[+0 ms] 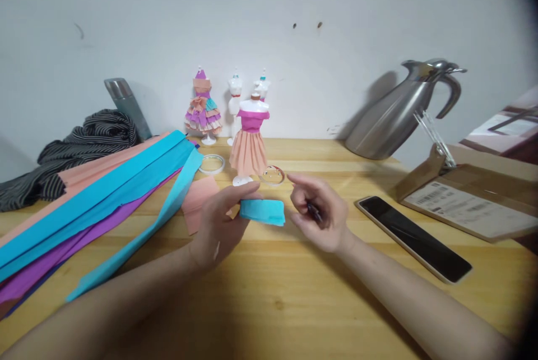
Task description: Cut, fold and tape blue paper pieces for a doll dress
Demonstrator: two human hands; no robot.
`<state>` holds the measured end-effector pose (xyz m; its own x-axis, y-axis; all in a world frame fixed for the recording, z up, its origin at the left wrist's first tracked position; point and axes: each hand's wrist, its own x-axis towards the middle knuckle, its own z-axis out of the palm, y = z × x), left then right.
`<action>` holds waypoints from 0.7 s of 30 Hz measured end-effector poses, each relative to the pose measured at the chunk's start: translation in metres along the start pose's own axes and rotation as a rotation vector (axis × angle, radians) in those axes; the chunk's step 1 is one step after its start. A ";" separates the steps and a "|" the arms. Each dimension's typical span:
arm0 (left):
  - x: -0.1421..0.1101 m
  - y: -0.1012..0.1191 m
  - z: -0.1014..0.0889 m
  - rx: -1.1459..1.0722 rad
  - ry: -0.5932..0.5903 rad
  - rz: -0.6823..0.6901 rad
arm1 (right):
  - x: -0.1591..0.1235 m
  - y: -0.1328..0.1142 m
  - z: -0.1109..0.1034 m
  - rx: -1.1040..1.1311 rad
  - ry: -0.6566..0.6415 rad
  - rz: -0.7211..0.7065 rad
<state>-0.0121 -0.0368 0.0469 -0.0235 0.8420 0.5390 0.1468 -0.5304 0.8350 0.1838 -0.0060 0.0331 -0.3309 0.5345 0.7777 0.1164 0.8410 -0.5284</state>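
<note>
My left hand [225,225] is closed on a folded piece of turquoise crepe paper [264,212], pinched at its left end and held above the table. To the right of the paper, and apart from it, is my right hand [321,211]. Its fingers are curled around a small dark object [314,212], mostly hidden in the palm, whose kind I cannot make out. Just beyond both hands stands a small white mannequin in a magenta top and a pleated peach skirt [249,152]. A square of peach crepe paper [199,203] lies beside my left hand.
Long crepe paper strips [105,203] and a striped cloth [96,135] cover the left side. Several small mannequins [202,105] stand near the wall, with tape rolls [212,164] before them. A phone [414,236], an open cardboard box [471,203] and a steel jug [395,113] are at right.
</note>
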 end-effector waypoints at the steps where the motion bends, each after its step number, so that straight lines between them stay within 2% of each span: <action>1: -0.001 0.002 -0.002 0.041 -0.015 0.091 | 0.000 0.000 0.001 -0.026 -0.018 -0.007; 4: -0.002 0.007 -0.007 0.110 -0.068 0.288 | -0.002 -0.001 0.004 -0.072 -0.030 -0.038; 6: -0.002 0.010 -0.010 0.154 -0.098 0.349 | -0.002 -0.004 0.006 -0.075 -0.031 -0.074; 12: -0.004 0.012 -0.009 0.138 -0.112 0.344 | 0.008 -0.015 0.006 -0.073 -0.038 -0.190; 13: -0.004 0.012 -0.007 0.117 -0.114 0.319 | 0.011 -0.018 0.005 -0.041 -0.040 -0.155; 15: -0.005 0.013 -0.002 0.077 -0.100 0.191 | 0.015 -0.021 0.004 0.045 -0.051 0.008; 18: -0.004 0.013 0.004 -0.013 -0.045 -0.134 | 0.020 -0.024 0.004 0.180 -0.074 0.357; 21: 0.000 0.010 0.006 -0.209 -0.084 -0.421 | 0.020 -0.023 0.006 0.374 -0.056 0.676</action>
<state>-0.0045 -0.0421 0.0548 0.0427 0.9885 0.1451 -0.0606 -0.1424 0.9880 0.1687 -0.0147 0.0589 -0.3489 0.9079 0.2322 -0.0105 0.2439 -0.9697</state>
